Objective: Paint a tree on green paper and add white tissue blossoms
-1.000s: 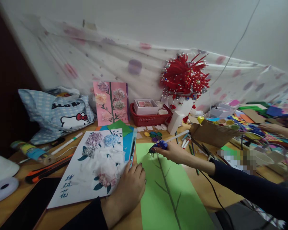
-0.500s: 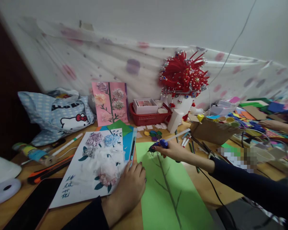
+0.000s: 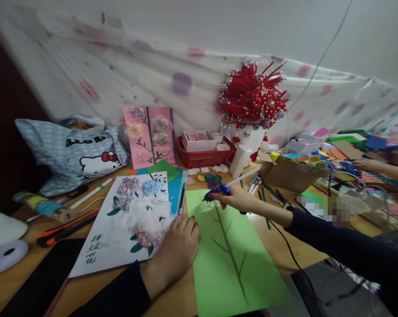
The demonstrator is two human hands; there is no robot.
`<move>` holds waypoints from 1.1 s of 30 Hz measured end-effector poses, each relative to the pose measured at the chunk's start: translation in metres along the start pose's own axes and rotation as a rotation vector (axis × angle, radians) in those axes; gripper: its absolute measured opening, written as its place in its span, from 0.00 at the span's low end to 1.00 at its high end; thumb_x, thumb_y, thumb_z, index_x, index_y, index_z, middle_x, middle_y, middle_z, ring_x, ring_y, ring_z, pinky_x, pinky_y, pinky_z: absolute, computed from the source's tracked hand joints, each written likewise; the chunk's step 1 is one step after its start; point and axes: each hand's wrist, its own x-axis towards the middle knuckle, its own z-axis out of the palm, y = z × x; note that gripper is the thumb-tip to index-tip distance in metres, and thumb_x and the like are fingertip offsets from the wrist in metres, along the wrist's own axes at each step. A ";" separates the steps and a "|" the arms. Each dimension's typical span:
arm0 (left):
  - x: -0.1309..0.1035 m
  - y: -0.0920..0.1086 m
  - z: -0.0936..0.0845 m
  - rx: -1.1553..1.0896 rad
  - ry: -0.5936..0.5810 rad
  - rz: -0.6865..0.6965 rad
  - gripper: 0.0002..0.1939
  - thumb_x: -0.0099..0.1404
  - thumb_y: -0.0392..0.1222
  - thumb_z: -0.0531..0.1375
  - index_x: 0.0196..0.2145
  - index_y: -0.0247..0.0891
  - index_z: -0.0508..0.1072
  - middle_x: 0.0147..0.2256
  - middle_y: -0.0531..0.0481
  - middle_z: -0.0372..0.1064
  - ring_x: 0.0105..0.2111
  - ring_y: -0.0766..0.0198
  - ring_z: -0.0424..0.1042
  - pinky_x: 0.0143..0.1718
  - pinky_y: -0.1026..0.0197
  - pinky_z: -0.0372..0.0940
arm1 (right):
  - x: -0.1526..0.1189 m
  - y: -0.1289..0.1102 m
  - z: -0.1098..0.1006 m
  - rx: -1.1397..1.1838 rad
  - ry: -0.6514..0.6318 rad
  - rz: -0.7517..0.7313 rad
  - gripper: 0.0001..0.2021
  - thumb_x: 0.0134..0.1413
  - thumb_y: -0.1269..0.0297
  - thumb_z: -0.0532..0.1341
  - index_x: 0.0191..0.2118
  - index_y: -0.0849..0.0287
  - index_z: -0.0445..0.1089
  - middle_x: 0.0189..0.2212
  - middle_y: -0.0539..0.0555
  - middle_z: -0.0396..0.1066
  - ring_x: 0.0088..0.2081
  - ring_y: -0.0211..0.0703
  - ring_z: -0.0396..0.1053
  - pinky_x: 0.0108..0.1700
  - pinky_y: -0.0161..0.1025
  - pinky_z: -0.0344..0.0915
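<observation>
My right hand (image 3: 233, 197) is wrapped round a blue glue gun (image 3: 221, 190), a white glue stick poking out of its back. The gun's tip is over the upper left part of a light green sheet (image 3: 251, 273), which bears a dark painted branch. My left hand (image 3: 182, 244) rests palm down at the sheet's left edge, its fingers slightly curled and nothing visible in them. Beside it lies a white sheet (image 3: 102, 233) with paper flowers, dark leaves and handwriting. Crumpled white tissue (image 3: 146, 218) covers part of it.
A pink flower picture (image 3: 135, 149), a red basket (image 3: 202, 158) and a red beaded headdress (image 3: 251, 97) stand at the back. At left are a checked bag (image 3: 66, 154), a cutter (image 3: 68, 226) and a phone (image 3: 43, 277). Another person's hand (image 3: 370, 166) is at far right.
The view has shifted slightly, so the things on the table appear a little higher and further left. My right hand still holds the glue gun near the same spot; my left hand has hardly moved.
</observation>
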 end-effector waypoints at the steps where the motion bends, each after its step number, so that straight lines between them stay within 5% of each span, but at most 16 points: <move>1: 0.000 0.000 0.000 0.001 0.003 0.004 0.09 0.66 0.34 0.51 0.42 0.34 0.68 0.45 0.39 0.68 0.48 0.51 0.64 0.54 0.46 0.56 | 0.000 -0.001 0.000 0.006 0.000 -0.011 0.27 0.54 0.40 0.54 0.25 0.60 0.72 0.24 0.54 0.75 0.28 0.40 0.71 0.26 0.31 0.62; 11: 0.002 -0.001 -0.004 -0.022 -0.015 0.005 0.09 0.66 0.34 0.52 0.43 0.33 0.68 0.45 0.39 0.68 0.48 0.51 0.65 0.53 0.46 0.58 | 0.003 -0.002 0.003 -0.116 0.065 0.027 0.26 0.52 0.38 0.54 0.34 0.58 0.74 0.21 0.51 0.69 0.22 0.36 0.65 0.21 0.31 0.55; 20: 0.002 -0.002 -0.002 -0.009 -0.026 0.006 0.11 0.66 0.35 0.51 0.44 0.33 0.68 0.46 0.39 0.67 0.48 0.51 0.64 0.53 0.48 0.58 | 0.003 0.002 -0.003 -0.037 0.038 0.028 0.25 0.53 0.40 0.55 0.25 0.60 0.72 0.21 0.54 0.74 0.28 0.41 0.72 0.28 0.32 0.63; 25: 0.001 -0.001 -0.001 -0.020 -0.013 -0.001 0.11 0.67 0.36 0.51 0.45 0.32 0.68 0.46 0.39 0.67 0.48 0.51 0.64 0.55 0.46 0.57 | 0.003 0.004 0.000 -0.053 0.071 0.045 0.24 0.51 0.40 0.57 0.30 0.60 0.73 0.20 0.51 0.71 0.21 0.37 0.67 0.23 0.31 0.60; 33: 0.000 -0.003 0.001 -0.015 -0.017 0.014 0.13 0.66 0.34 0.51 0.47 0.30 0.67 0.49 0.37 0.66 0.52 0.51 0.62 0.55 0.49 0.58 | 0.001 0.009 -0.002 -0.084 0.091 0.060 0.25 0.51 0.39 0.56 0.28 0.59 0.74 0.20 0.52 0.72 0.24 0.40 0.69 0.28 0.34 0.62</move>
